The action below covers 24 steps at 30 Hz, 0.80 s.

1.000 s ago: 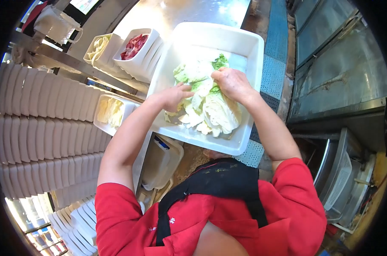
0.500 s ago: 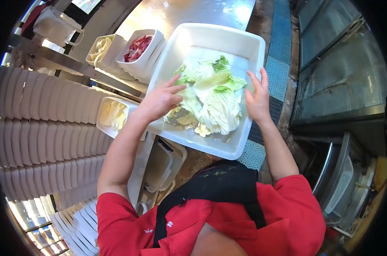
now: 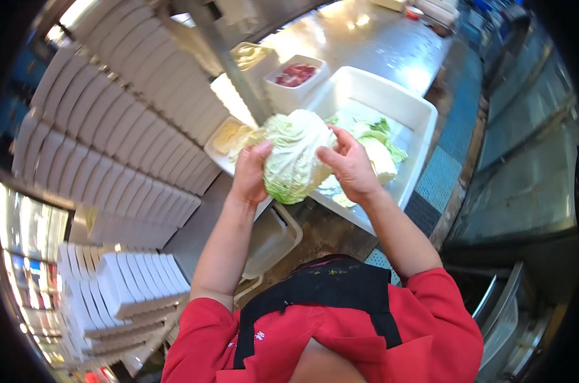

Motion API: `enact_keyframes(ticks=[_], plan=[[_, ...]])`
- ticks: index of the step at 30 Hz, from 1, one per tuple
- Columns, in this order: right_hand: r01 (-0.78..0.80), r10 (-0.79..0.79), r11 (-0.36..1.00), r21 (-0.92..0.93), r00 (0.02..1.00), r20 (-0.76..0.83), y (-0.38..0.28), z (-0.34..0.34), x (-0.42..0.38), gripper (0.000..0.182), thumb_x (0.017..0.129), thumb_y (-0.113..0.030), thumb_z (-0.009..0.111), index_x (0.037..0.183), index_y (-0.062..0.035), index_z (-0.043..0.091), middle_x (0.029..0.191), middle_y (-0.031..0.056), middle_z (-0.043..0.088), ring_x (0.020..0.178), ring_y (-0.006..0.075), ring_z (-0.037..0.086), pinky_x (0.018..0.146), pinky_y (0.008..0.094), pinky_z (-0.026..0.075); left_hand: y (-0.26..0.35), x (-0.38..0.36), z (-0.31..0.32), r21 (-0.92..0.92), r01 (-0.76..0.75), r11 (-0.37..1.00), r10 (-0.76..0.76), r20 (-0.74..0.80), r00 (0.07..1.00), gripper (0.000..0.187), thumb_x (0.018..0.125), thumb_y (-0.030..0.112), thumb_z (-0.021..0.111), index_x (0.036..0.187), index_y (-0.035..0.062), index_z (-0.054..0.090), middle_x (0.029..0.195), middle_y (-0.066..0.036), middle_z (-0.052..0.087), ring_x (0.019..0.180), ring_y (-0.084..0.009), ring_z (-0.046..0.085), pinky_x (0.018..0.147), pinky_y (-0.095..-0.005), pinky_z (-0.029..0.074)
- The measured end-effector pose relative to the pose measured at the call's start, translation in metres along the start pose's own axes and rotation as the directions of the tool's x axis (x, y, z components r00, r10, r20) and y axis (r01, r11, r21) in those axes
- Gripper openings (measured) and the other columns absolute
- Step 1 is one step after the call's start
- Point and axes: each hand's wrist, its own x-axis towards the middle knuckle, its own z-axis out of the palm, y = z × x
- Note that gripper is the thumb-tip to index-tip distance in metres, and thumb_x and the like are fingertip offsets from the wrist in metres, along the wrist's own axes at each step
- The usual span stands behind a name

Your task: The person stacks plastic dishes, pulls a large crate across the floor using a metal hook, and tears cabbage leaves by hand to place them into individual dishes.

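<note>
A pale green bunch of cabbage leaves (image 3: pixel 296 153) is lifted between my two hands, over the near left edge of the large white tub (image 3: pixel 401 96). My left hand (image 3: pixel 252 171) grips its left side, thumb on top and fingers hidden beneath. On its right side, my right hand (image 3: pixel 351 165) holds the leaves with thumb and fingers. Inside the tub lie more cabbage pieces (image 3: pixel 380 156), partly behind my right hand. A small white container with pale yellow slices (image 3: pixel 231 137) stands just left of the bunch.
Stacks of white containers (image 3: pixel 111 134) fill the left side. On the steel table (image 3: pixel 366 38) stand a container of red meat (image 3: pixel 296 75) and one of pale strips (image 3: pixel 248 56). An open bin (image 3: pixel 270 239) is below the table edge. Glass-fronted cabinets (image 3: pixel 526 147) line the right.
Both hands have closed on cabbage and lifted it out of the tub toward the left. The view has turned, so the tub appears further right and more stacked containers show.
</note>
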Motion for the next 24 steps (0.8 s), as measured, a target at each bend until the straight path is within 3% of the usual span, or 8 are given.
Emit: enact_keyframes(ticks=[3, 6, 8, 14, 17, 19, 22, 24], plan=[[0.003, -0.026, 0.996, 0.092, 0.967, 0.253, 0.0, 0.05, 0.001, 0.052, 0.072, -0.009, 0.074, 0.117, 0.0038, 0.049, 0.099, 0.0092, 0.061, 0.092, 0.0128, 0.058, 0.082, 0.0275, 0.047, 0.024, -0.055, -0.012, 0.033, -0.143, 0.989, 0.145, -0.066, 0.987, 0.047, 0.079, 0.01, 0.059, 0.122, -0.0027, 0.046, 0.116, -0.015, 0.056, 0.103, -0.0242, 0.058, 0.091, -0.0354, 0.047], [0.067, 0.023, 0.983, -0.172, 0.88, 0.475, -0.001, 0.097, 0.001, 0.045, 0.071, -0.004, 0.073, 0.111, 0.0037, 0.053, 0.095, 0.0071, 0.061, 0.087, 0.0118, 0.058, 0.077, 0.027, 0.048, 0.053, -0.117, -0.037, -0.067, -0.229, 0.971, 0.224, -0.073, 0.972, 0.052, 0.075, 0.006, 0.064, 0.123, 0.0003, 0.044, 0.118, -0.011, 0.055, 0.106, -0.0198, 0.056, 0.093, -0.0333, 0.045], [0.314, -0.009, 0.89, -0.331, 0.737, 0.676, 0.011, 0.128, 0.005, 0.044, 0.072, -0.001, 0.072, 0.111, 0.0024, 0.053, 0.097, 0.0061, 0.062, 0.088, 0.0099, 0.058, 0.077, 0.0248, 0.049, 0.069, -0.156, -0.035, 0.321, -0.103, 0.941, 0.167, -0.178, 0.97, 0.054, 0.071, 0.002, 0.069, 0.121, 0.0004, 0.047, 0.112, -0.008, 0.057, 0.101, -0.0159, 0.057, 0.088, -0.0303, 0.047], [0.501, 0.127, 0.801, -0.328, 0.393, 0.911, 0.048, 0.245, -0.028, 0.05, 0.067, -0.004, 0.07, 0.113, -0.0014, 0.052, 0.097, 0.012, 0.061, 0.092, 0.0176, 0.057, 0.082, 0.0308, 0.045, 0.077, -0.266, -0.048, 0.682, -0.06, 0.729, 0.514, -0.487, 0.706, 0.032, 0.07, -0.001, 0.072, 0.101, -0.0001, 0.06, 0.091, -0.003, 0.064, 0.082, -0.0085, 0.059, 0.075, -0.0248, 0.049], [0.557, 0.183, 0.788, -0.263, 0.196, 0.963, 0.054, 0.292, -0.045, 0.049, 0.068, -0.004, 0.069, 0.114, -0.0015, 0.052, 0.093, 0.0104, 0.062, 0.089, 0.0154, 0.057, 0.08, 0.0295, 0.046, 0.08, -0.324, -0.055, 0.726, 0.005, 0.688, 0.579, -0.552, 0.599, 0.031, 0.07, -0.002, 0.071, 0.099, -0.0011, 0.06, 0.091, -0.005, 0.064, 0.081, -0.0099, 0.06, 0.073, -0.026, 0.05], [0.48, 0.343, 0.805, -0.347, 0.099, 0.934, 0.047, 0.326, -0.051, 0.045, 0.07, -0.004, 0.068, 0.112, -0.0001, 0.053, 0.089, 0.0079, 0.062, 0.085, 0.0127, 0.057, 0.076, 0.028, 0.047, 0.091, -0.375, -0.046, 0.662, -0.14, 0.736, 0.651, -0.635, 0.416, 0.029, 0.07, -0.003, 0.07, 0.098, -0.0025, 0.061, 0.089, -0.007, 0.064, 0.079, -0.0132, 0.061, 0.071, -0.0275, 0.051], [0.473, 0.158, 0.847, -0.243, 0.212, 0.964, 0.035, 0.386, -0.064, 0.042, 0.071, -0.006, 0.069, 0.11, 0.0023, 0.055, 0.086, 0.0062, 0.061, 0.079, 0.0109, 0.056, 0.068, 0.027, 0.048, 0.088, -0.449, -0.052, 0.663, -0.23, 0.713, 0.7, -0.647, 0.302, 0.03, 0.072, -0.005, 0.068, 0.1, -0.0032, 0.059, 0.089, -0.009, 0.063, 0.077, -0.0165, 0.063, 0.07, -0.0292, 0.052], [0.439, 0.077, 0.875, -0.206, 0.294, 0.953, 0.051, 0.435, -0.067, 0.041, 0.075, -0.006, 0.068, 0.112, 0.0013, 0.053, 0.085, 0.0062, 0.061, 0.077, 0.0118, 0.059, 0.068, 0.0268, 0.049, 0.076, -0.474, -0.063, 0.62, -0.347, 0.704, 0.68, -0.729, 0.078, 0.03, 0.075, -0.008, 0.063, 0.103, -0.0022, 0.056, 0.091, -0.009, 0.062, 0.078, -0.0176, 0.063, 0.072, -0.0298, 0.052]])
